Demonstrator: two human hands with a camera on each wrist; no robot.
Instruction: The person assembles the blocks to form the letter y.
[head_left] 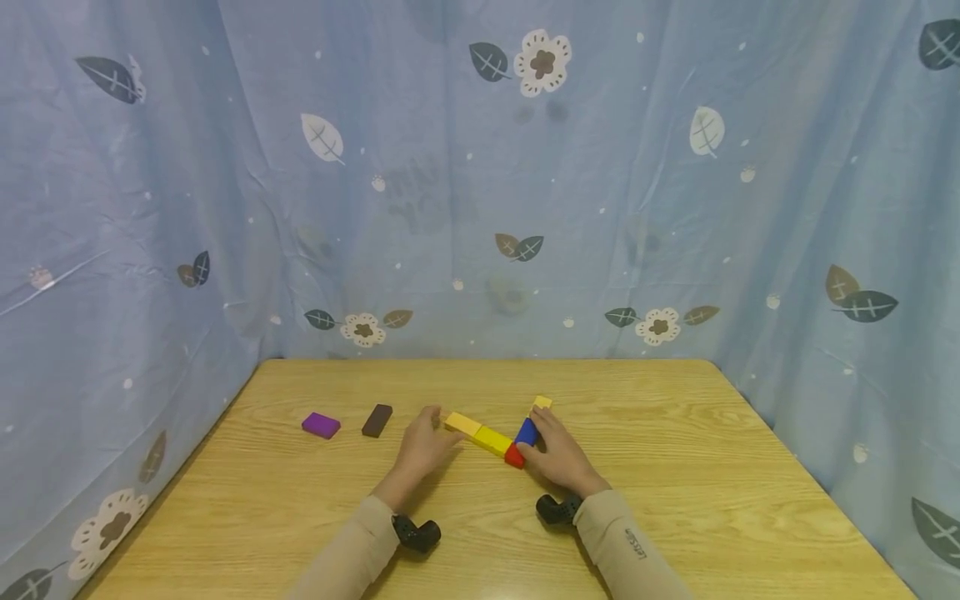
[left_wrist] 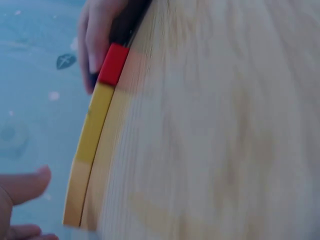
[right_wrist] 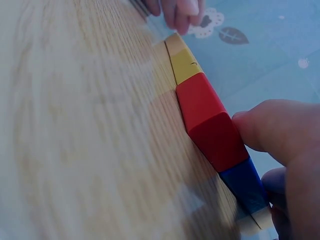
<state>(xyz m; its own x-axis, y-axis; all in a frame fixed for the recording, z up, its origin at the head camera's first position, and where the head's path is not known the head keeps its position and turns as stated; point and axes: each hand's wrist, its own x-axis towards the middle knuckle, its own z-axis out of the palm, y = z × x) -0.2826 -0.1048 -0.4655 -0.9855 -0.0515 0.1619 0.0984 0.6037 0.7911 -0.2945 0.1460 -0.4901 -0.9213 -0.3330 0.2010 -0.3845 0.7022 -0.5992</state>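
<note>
The person's right hand is pinching the blue block, its fingers bending over the far end while the thumb is touching the red block; how firmly it is gripping, I cannot tell. The left hand is holding nothing: its thumb and fingers are standing spread beside the outer end of the pale orange block, and the left wrist view is showing a gap between them and that block. On the wooden table, the red block is forming the near corner of a V. The yellow block is running from it toward ten o'clock, with the pale orange one continuing that arm; the blue block is pointing toward one o'clock, and a light yellow block is lying past its far end, partly hidden by fingers. A dark brown block and a purple block are lying apart, toward ten o'clock from the left hand. The step in hand is seemingly joining and straightening the right arm of the V; the next move is probably calling for steadying that corner without nudging the joined blocks.
</note>
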